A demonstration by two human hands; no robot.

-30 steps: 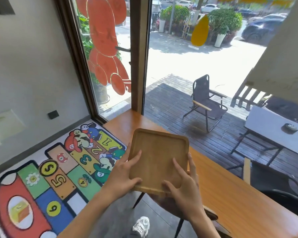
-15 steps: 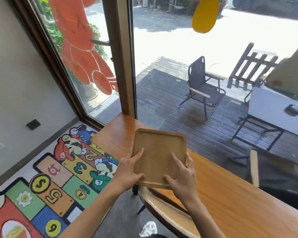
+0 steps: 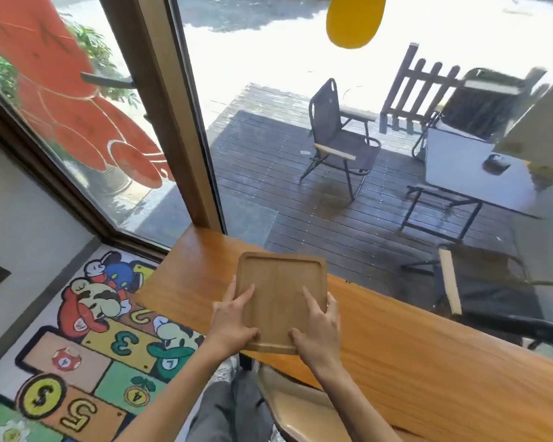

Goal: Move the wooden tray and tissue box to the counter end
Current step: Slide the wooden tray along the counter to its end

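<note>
A square wooden tray (image 3: 280, 282) with a raised rim is held over the left end of the orange-brown wooden counter (image 3: 412, 342). My left hand (image 3: 233, 323) grips the tray's near left corner, thumb under the front edge and fingers on its inner face. On the near right corner sits my right hand (image 3: 316, 327), gripping the same way. The tray's near edge reaches past the counter's front edge. No tissue box is in view.
The counter runs along a large window and ends at the window frame post (image 3: 179, 122). A tan chair seat (image 3: 300, 406) sits below the counter at my legs. A colourful cartoon number rug (image 3: 87, 349) covers the floor to the left. Outside are folding chairs and a table.
Both hands have carried the tray forward along the counter toward its left end by the window. My view has tilted down and closer, and the grip is unchanged.
</note>
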